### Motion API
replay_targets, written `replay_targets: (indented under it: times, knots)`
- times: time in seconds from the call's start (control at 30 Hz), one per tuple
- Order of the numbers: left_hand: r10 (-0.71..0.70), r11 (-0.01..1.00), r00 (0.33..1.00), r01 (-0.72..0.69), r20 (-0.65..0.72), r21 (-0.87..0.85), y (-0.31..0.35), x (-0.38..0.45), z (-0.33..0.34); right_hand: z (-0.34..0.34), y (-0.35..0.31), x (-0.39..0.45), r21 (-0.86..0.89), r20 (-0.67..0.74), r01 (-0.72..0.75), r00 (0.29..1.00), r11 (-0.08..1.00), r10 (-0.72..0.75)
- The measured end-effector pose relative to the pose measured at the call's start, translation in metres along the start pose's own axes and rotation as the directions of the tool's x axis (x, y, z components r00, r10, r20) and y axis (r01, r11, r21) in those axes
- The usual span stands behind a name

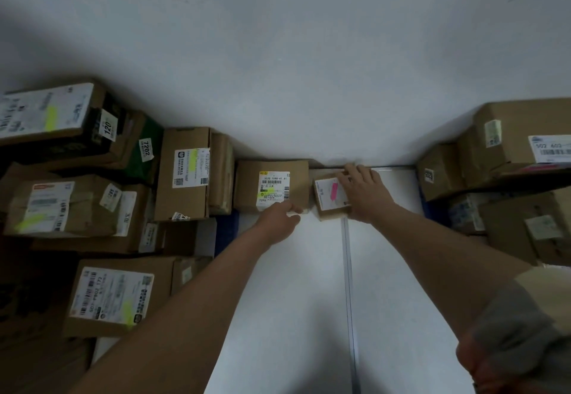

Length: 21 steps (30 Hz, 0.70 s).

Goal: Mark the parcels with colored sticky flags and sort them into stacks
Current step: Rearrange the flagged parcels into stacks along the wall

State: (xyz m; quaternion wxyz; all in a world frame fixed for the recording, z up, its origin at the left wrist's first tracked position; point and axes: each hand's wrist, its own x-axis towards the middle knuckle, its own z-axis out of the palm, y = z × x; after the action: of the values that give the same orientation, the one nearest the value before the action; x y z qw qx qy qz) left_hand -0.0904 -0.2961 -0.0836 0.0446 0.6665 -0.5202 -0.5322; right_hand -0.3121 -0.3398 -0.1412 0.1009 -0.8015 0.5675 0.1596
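A small cardboard parcel with a pink flag on its label lies on the white table by the wall. My right hand lies over its right side, fingers curled round its far edge. Left of it sits a brown parcel whose white label carries a yellow-green flag. My left hand reaches to that parcel's near edge, fingers at the label's lower corner; what they pinch is too blurred to tell.
Stacks of cardboard parcels with yellow-green flags fill the left side. More parcels are piled on the right. The white table has a metal seam running toward me. A pale wall stands behind.
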Motion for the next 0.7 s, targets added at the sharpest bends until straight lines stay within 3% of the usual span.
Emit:
replay_targets:
  times: [0.37, 0.7]
  knots:
    - [0.016, 1.0, 0.999, -0.016, 0.028, 0.004, 0.01, -0.026, 0.007, 0.021, -0.035, -0.076, 0.189, 0.084, -0.167, 0.985, 0.968, 0.154]
    - [0.087, 0.996, 0.996, -0.087, -0.006, -0.027, 0.033, -0.051, 0.03, -0.023, -0.04, -0.159, 0.379, 0.007, -0.337, 0.932, 0.862, 0.361]
